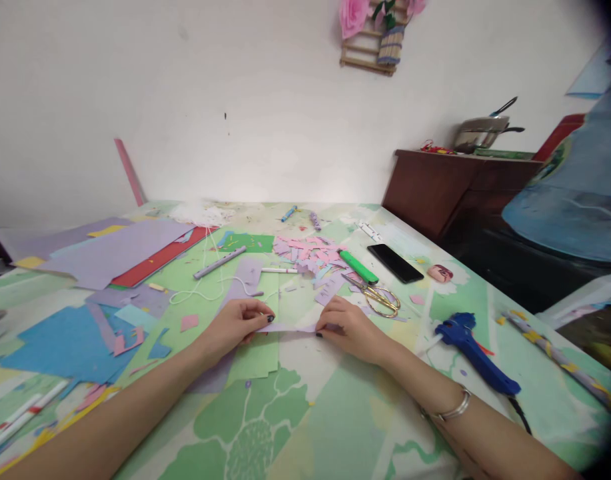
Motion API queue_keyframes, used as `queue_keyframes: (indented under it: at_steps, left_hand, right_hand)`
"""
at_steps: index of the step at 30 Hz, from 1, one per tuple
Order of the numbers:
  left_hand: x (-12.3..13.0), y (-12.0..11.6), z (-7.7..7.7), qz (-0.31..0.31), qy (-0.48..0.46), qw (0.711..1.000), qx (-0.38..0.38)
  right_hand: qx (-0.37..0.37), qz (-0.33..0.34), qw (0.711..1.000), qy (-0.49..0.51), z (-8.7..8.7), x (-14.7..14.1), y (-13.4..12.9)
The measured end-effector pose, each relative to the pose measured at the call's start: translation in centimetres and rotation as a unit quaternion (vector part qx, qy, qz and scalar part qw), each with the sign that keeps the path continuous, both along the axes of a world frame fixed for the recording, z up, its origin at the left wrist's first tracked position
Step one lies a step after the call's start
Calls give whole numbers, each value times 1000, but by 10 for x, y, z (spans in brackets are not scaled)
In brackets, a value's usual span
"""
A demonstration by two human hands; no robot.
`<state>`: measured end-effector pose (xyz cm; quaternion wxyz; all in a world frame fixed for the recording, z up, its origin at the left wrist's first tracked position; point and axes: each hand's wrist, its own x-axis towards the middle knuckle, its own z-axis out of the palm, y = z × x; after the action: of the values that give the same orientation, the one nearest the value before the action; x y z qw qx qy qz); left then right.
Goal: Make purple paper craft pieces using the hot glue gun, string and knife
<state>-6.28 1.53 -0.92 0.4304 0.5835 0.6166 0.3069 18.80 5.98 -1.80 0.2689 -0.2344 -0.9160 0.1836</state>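
Note:
A narrow strip of pale purple paper point(292, 328) is stretched level between my two hands, just above the table. My left hand point(240, 323) pinches its left end between thumb and fingers. At the other end, my right hand point(346, 327) grips the strip the same way. Below and behind the left hand lie green paper point(255, 360) and a purple strip point(244, 279). Beyond the right hand are gold-handled scissors point(382, 300), a green utility knife point(358, 267) and a heap of pink and purple paper scraps point(308, 252).
A blue glue gun point(478, 353) and a decorated stick point(560, 357) lie at right, near a black phone point(395, 262). Blue paper sheets point(65, 347), white markers point(25, 417) and a rolled purple tube point(219, 262) are at left. White string point(198, 292) trails across the table.

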Motion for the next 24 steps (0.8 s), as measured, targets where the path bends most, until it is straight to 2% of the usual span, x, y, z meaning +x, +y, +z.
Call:
queue_keyframes:
  at_steps: [2, 4, 6, 9, 14, 17, 21, 24]
  left_hand:
    - [1, -3, -4, 6, 106, 986, 130]
    - [7, -9, -7, -8, 200, 939, 281]
    - [15, -16, -11, -60, 257, 885, 383]
    - [27, -23, -14, -132, 316, 825, 449]
    - [32, -21, -17, -158, 379, 758, 507]
    - [29, -19, -18, -156, 389, 747, 516]
    - [23, -17, -18, -133, 389, 756, 510]
    - [19, -17, -18, -129, 380, 775, 488]
  right_hand:
    - [-1, 2, 1000, -9, 0, -1, 0]
    - [2, -3, 1000, -16, -1, -1, -1]
    - [8, -8, 1000, -24, -2, -2, -1]
    - [23, -11, 999, -34, -3, -4, -2]
    - [50, 5, 998, -47, -5, -9, -3]
    - [55, -1, 997, -60, -5, -8, -2]
    - [31, 0, 997, -71, 0, 1, 1]
    - [0, -6, 996, -88, 5, 8, 2]
